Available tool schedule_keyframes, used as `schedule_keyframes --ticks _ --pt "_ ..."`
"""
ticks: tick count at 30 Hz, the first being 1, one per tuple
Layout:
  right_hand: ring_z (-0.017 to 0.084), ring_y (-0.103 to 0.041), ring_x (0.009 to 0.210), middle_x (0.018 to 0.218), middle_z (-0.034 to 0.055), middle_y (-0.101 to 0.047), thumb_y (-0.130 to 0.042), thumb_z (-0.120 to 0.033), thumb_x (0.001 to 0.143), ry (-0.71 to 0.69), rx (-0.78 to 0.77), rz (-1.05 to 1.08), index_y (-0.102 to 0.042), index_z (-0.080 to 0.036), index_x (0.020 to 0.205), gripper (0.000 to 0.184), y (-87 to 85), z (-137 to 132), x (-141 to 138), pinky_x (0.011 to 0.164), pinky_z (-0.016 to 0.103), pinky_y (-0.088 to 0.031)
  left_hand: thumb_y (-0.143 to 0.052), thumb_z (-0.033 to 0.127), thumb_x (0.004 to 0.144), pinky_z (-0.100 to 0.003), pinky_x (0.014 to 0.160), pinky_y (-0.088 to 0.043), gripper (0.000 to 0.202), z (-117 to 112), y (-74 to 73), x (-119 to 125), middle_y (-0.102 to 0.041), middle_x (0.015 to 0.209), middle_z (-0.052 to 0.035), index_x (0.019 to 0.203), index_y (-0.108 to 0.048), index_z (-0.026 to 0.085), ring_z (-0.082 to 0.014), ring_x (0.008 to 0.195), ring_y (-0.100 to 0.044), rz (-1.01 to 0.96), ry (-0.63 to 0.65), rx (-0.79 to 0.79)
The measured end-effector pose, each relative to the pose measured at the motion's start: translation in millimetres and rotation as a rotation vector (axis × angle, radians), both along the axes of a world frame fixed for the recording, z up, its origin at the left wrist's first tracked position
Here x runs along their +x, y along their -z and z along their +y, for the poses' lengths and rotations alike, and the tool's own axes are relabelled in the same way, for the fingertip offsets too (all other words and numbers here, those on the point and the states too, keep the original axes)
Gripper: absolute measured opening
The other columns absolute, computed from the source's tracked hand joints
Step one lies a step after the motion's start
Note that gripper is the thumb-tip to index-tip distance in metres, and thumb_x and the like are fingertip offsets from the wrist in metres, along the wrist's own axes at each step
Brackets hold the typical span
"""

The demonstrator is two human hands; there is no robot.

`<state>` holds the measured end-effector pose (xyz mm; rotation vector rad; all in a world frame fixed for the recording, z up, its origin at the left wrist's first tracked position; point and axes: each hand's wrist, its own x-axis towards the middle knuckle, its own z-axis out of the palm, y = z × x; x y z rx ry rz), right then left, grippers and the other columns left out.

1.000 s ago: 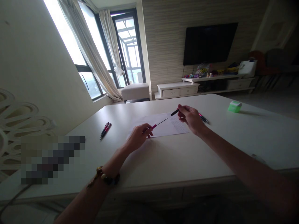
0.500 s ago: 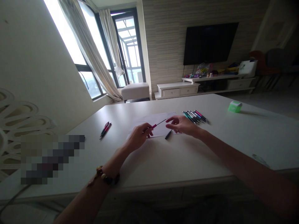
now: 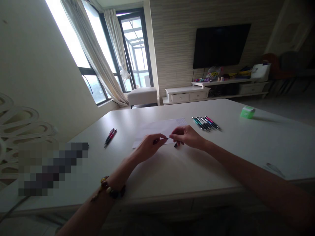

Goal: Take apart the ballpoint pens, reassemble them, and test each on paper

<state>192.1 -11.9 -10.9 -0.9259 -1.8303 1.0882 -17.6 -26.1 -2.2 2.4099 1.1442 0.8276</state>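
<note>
My left hand [image 3: 149, 147] is closed around a pink pen part with a thin refill sticking out to the right. My right hand [image 3: 188, 136] pinches the tip of that refill, so the two hands meet over the near edge of a white sheet of paper [image 3: 159, 127]. A black pen barrel piece [image 3: 175, 145] lies on the table just under my right fingers. Several pens [image 3: 206, 123] lie side by side to the right of the paper. Two pens [image 3: 110, 136] lie together to the left.
The white table [image 3: 172, 170] runs to a front edge near me. A green box [image 3: 247, 112] sits at the far right. A blurred patch [image 3: 52, 168] covers something at the left. Behind stand a TV [image 3: 220, 44], a low cabinet and windows.
My right hand set the black barrel piece down on the table, then moved left and pinched the refill's tip. My left hand kept hold of the pink part and lowered slightly.
</note>
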Motion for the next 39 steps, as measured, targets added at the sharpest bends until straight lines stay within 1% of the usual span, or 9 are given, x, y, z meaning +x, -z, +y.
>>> schedule_keyframes --ticks 6,11,16,20,26,29,31,35,39 --pt "0.009 -0.055 0.047 0.063 0.0040 -0.064 -0.067 -0.047 0.071 0.008 0.024 -0.015 -0.066 -0.011 0.081 0.037 -2.1 -0.1 -1.2 0.043 0.021 -0.040 -0.043 0.040 0.087 -0.021 0.054 -0.032 0.036 2.3 -1.5 -0.8 -0.055 0.063 0.0005 0.086 -0.068 0.015 -0.0099 0.056 -0.040 0.037 -0.022 0.007" --pt "0.009 -0.051 0.046 0.061 0.0033 -0.062 -0.066 -0.047 0.072 0.144 0.037 -0.055 -0.066 -0.012 0.080 0.036 -9.2 8.2 20.3 0.042 0.021 -0.037 -0.042 0.041 0.086 -0.021 0.052 -0.031 0.035 7.4 0.0 -6.2 -0.053 0.062 0.0010 0.086 -0.066 0.016 -0.0098 0.056 -0.039 0.005 -0.108 0.036" --pt "0.010 -0.052 0.055 0.067 0.0038 -0.065 -0.072 -0.041 0.066 -0.027 -0.038 -0.325 -0.072 -0.014 0.076 0.029 -16.7 7.6 43.6 0.049 0.022 -0.040 -0.043 0.043 0.086 -0.021 0.054 -0.033 0.035 11.9 3.3 -11.4 -0.056 0.063 0.0002 0.088 -0.067 0.016 -0.0099 0.055 -0.042 -0.019 -0.169 0.055" --pt "0.014 -0.057 0.064 0.073 0.0054 -0.068 -0.073 -0.036 0.064 -0.045 -0.005 -0.413 -0.074 -0.016 0.076 0.023 -11.2 9.9 45.5 0.057 0.024 -0.043 -0.044 0.043 0.085 -0.020 0.052 -0.032 0.035 11.2 3.2 -11.7 -0.056 0.062 0.0008 0.088 -0.067 0.017 -0.0094 0.054 -0.041 -0.007 -0.156 0.042" --pt "0.012 -0.053 0.059 0.067 0.0032 -0.063 -0.066 -0.043 0.071 0.145 0.182 -0.265 -0.071 -0.015 0.092 0.035 -9.6 11.3 35.2 0.054 0.024 -0.042 -0.045 0.043 0.085 -0.021 0.052 -0.033 0.036 6.6 1.6 -7.2 -0.056 0.062 -0.0002 0.087 -0.068 0.016 -0.0100 0.055 -0.042 -0.009 -0.105 0.000" --pt "0.011 -0.050 0.052 0.063 0.0011 -0.061 -0.064 -0.046 0.075 0.138 0.294 -0.225 -0.069 -0.016 0.103 0.042 -11.6 2.0 22.5 0.051 0.024 -0.040 -0.044 0.043 0.086 -0.022 0.053 -0.034 0.037 3.0 0.4 -4.1 -0.058 0.063 -0.0008 0.088 -0.068 0.015 -0.0105 0.055 -0.044 0.011 -0.068 -0.011" --pt "0.012 -0.053 0.054 0.066 0.0026 -0.065 -0.064 -0.044 0.076 0.131 0.387 -0.284 -0.070 -0.019 0.103 0.038 -10.5 -5.4 12.7 0.055 0.025 -0.041 -0.043 0.042 0.087 -0.022 0.053 -0.035 0.037 1.1 -0.3 -2.0 -0.058 0.063 -0.0008 0.088 -0.068 0.015 -0.0107 0.056 -0.045 0.022 -0.048 -0.006" --pt "0.020 -0.063 0.078 0.091 0.0062 -0.072 -0.056 -0.038 0.085 0.109 0.579 -0.514 -0.072 -0.026 0.099 0.024 -5.2 -15.8 -1.5 0.073 0.030 -0.043 -0.044 0.041 0.087 -0.021 0.053 -0.035 0.035 -0.7 -0.1 1.6 -0.058 0.063 0.0003 0.088 -0.069 0.016 -0.0098 0.056 -0.044 0.025 -0.017 0.002" --pt "0.023 -0.064 0.084 0.091 0.0071 -0.072 -0.051 -0.032 0.088 0.113 0.627 -0.682 -0.072 -0.025 0.097 0.024 -4.0 -17.8 -3.7 0.074 0.031 -0.042 -0.045 0.038 0.087 -0.020 0.054 -0.034 0.032 -1.1 1.4 3.4 -0.058 0.063 0.0012 0.087 -0.069 0.016 -0.0091 0.056 -0.043 0.046 0.002 -0.005"
